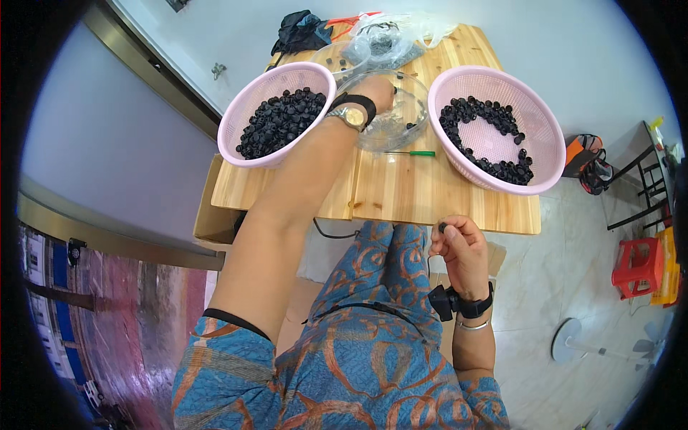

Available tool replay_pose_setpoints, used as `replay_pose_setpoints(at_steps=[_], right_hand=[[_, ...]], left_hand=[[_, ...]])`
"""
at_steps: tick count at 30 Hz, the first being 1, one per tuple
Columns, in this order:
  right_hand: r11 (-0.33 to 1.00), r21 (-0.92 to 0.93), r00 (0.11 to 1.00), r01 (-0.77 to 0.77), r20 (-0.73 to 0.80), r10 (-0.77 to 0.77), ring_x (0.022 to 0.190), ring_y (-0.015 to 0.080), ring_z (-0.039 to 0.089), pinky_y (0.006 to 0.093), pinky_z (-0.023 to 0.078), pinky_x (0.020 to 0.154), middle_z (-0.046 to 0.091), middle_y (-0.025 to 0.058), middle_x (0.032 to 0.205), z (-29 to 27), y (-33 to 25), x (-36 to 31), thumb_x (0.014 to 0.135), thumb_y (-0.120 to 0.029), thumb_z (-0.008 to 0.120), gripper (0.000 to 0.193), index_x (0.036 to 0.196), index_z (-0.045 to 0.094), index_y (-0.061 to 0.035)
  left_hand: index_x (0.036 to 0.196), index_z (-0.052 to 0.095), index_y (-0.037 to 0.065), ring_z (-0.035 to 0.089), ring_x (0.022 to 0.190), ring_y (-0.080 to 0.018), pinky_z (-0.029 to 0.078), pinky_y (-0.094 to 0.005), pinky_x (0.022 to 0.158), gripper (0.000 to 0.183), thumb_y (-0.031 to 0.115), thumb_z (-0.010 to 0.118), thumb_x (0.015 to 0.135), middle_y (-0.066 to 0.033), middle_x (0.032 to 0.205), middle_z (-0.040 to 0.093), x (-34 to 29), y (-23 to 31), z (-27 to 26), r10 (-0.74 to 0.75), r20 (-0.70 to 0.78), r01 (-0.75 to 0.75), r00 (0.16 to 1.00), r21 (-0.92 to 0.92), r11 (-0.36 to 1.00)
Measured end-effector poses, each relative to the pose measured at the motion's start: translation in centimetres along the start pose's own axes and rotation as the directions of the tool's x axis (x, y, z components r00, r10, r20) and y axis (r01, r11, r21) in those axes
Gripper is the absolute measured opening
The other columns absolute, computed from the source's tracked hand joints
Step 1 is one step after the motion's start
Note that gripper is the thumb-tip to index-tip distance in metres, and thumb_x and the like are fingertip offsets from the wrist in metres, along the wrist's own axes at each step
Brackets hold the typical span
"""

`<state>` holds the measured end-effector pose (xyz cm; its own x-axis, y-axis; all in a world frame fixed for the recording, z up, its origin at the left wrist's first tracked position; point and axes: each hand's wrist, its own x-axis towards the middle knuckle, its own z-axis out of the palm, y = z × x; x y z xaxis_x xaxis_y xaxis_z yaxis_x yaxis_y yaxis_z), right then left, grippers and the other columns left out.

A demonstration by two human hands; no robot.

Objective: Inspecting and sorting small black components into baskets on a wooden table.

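Note:
My left hand (378, 92) reaches over a round clear plastic tub (373, 143) in the middle of the wooden table. Its fingers are curled downward and mostly hidden, so what they hold, if anything, does not show. Close to my body, just off the table's front edge, my right hand (464, 247) pinches a small round black cap (442, 227) between thumb and fingers. Left of the tub stands a pink basket (228, 140) heaped with small black caps (279, 122). A second pink basket (548, 136), to the right, has black caps lying in a ring.
A green-handled screwdriver (423, 153) lies between tub and right basket. Behind the tub are a clear bag of small dark parts (387, 51) and a black cloth bag (302, 32). A red stool (636, 269) and a fan (567, 340) stand on the floor at right.

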<state>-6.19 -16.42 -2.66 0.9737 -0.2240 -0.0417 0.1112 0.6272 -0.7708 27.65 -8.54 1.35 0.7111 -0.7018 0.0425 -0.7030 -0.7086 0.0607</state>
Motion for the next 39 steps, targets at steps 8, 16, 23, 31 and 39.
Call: replay_pose_setpoints(at_steps=[8, 16, 23, 31, 39], right_hand=[[0.991, 0.126, 0.999, -0.042, -0.003, 0.043, 0.069, 0.0105, 0.06, 0.0239, 0.053, 0.066, 0.062, 0.009, 0.088, 0.8, -0.3, 0.9, 0.089, -0.009, 0.054, 0.015, 0.102, 0.054, 0.0], [0.956, 0.293, 0.995, -0.033, 0.097, 0.004, 0.071, 0.0083, 0.06, 0.023, 0.054, 0.066, 0.062, 0.0083, 0.09, 2.2, -0.6, 3.4, 0.092, -0.013, 0.051, 0.015, 0.102, 0.055, -0.0019], [0.956, 0.291, 0.993, -0.023, 0.117, -0.011, 0.07, 0.0076, 0.059, 0.0222, 0.053, 0.065, 0.062, 0.0074, 0.089, 3.4, -0.7, 5.4, 0.092, -0.014, 0.051, 0.013, 0.099, 0.056, -0.0041], [0.969, 0.248, 0.996, -0.005, 0.087, -0.017, 0.072, 0.0068, 0.059, 0.0216, 0.053, 0.067, 0.062, 0.0066, 0.089, 3.7, -0.3, 5.9, 0.091, -0.012, 0.053, 0.014, 0.101, 0.056, -0.0033], [0.932, 0.362, 0.989, 0.025, 0.129, -0.076, 0.076, 0.0089, 0.061, 0.0234, 0.053, 0.071, 0.061, 0.0072, 0.094, 3.4, -0.5, 5.4, 0.088, -0.007, 0.055, 0.02, 0.108, 0.055, -0.0023]], left_hand=[[0.079, 0.063, 0.002, 0.052, 0.05, -0.0086, 0.043, -0.0242, 0.048, 0.013, 0.015, 0.061, 0.079, -0.004, 0.07, 0.066, -2.6, 0.9, -3.7, -0.058, 0.077, 0.094, 0.995, -0.654, 0.751], [0.083, 0.061, 0.001, 0.046, 0.046, -0.0054, 0.037, -0.0189, 0.042, 0.012, 0.013, 0.059, 0.083, -0.0042, 0.074, 0.066, -6.2, 1.2, -5.6, -0.06, 0.058, 0.08, 0.996, -0.868, 0.489], [0.088, 0.059, 0.001, 0.045, 0.045, -0.0038, 0.037, -0.0173, 0.042, 0.013, 0.013, 0.057, 0.085, -0.0028, 0.077, 0.064, -9.3, 2.3, -6.0, -0.065, -0.053, -0.022, 0.996, -0.914, 0.404], [0.09, 0.059, 0.0, 0.044, 0.046, -0.0022, 0.036, -0.0165, 0.043, 0.012, 0.011, 0.056, 0.086, -0.0015, 0.075, 0.062, -8.7, 2.6, -5.4, -0.181, -0.187, -0.051, 0.966, -0.818, 0.574], [0.093, 0.055, 0.001, 0.043, 0.05, -0.0011, 0.033, -0.0146, 0.042, 0.012, 0.004, 0.061, 0.082, -0.0036, 0.082, 0.063, -18.8, 8.5, -7.4, 0.01, -0.059, -0.06, 0.998, -0.994, 0.089]])
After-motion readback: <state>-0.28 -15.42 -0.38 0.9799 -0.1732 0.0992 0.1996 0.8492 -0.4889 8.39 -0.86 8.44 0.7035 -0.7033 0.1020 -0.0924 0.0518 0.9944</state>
